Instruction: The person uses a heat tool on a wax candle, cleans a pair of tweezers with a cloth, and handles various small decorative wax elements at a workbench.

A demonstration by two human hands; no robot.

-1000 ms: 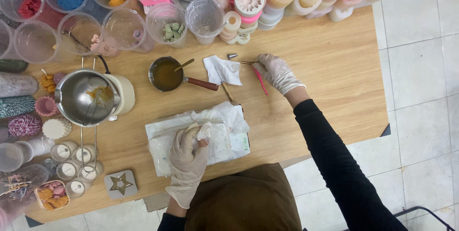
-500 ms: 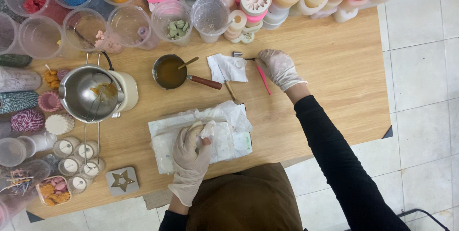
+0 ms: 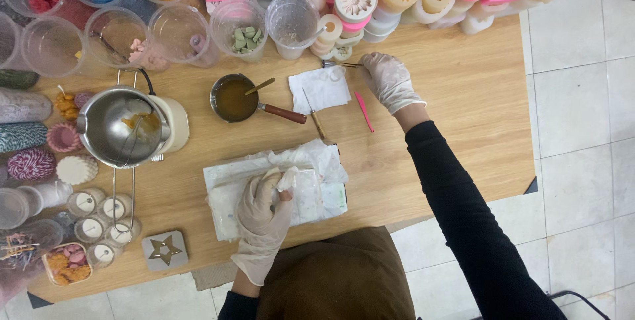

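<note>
Head view: left hand (image 3: 263,209), gloved, was laid on small pale wax piece (image 3: 270,176), fingers curled over it, pressed onto crumpled white paper (image 3: 311,161) at near desk (image 3: 450,161) edge. Right hand (image 3: 389,80), gloved, was stretched far across desk, fingertips closed on thin metal tool (image 3: 338,64) beside white paper square (image 3: 320,89). Step judged: tool being fetched while piece was held. Next move judged to call for a firm grip on the tool before lifting. Pink stick (image 3: 363,111) was seen just below right hand; small pan (image 3: 233,98) of brown liquid well left of it.

steel pouring pot (image 3: 126,127), small saucepan of amber wax (image 3: 235,99), star mould (image 3: 165,250), plastic cups (image 3: 291,22)
</note>
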